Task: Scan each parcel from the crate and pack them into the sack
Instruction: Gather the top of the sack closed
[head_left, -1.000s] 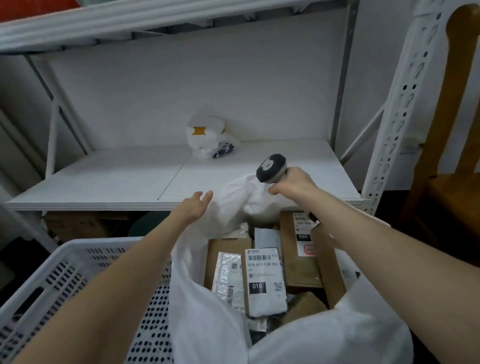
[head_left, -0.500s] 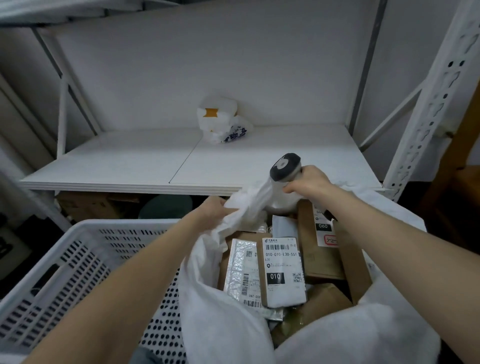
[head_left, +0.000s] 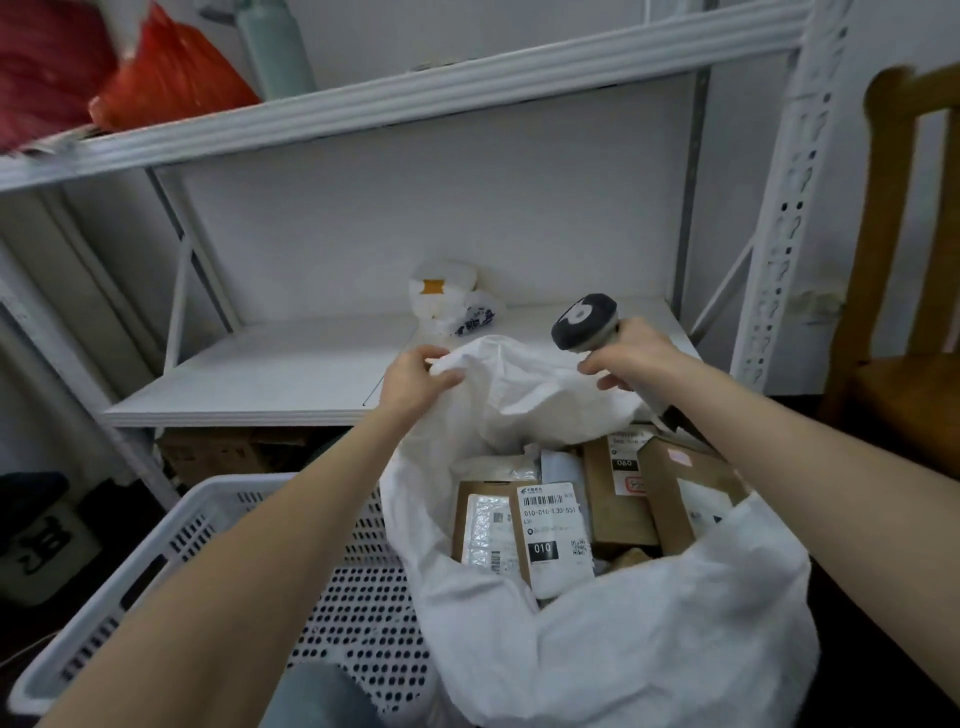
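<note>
A white sack (head_left: 649, 623) stands open in front of me, holding several parcels. Among them are a white-labelled parcel marked 010 (head_left: 553, 535), a silver bubble mailer (head_left: 485, 535) and brown cardboard boxes (head_left: 618, 499). My left hand (head_left: 415, 379) pinches the sack's far rim and holds it up. My right hand (head_left: 631, 358) grips a grey barcode scanner (head_left: 584, 322) and its fingers also touch the rim. The white perforated crate (head_left: 208, 525) sits at lower left under my left forearm; I see no parcels in its visible part.
A white metal shelf (head_left: 270, 374) stands behind the sack, with a crumpled white bag (head_left: 452, 304) on it. Red bags (head_left: 166, 73) lie on the upper shelf. A wooden chair (head_left: 914, 291) is at the right, and cardboard (head_left: 218, 452) sits under the shelf.
My left hand has closed on the sack's far rim and lifted it toward the shelf. My view has tilted upward. The scanner stays in my right hand.
</note>
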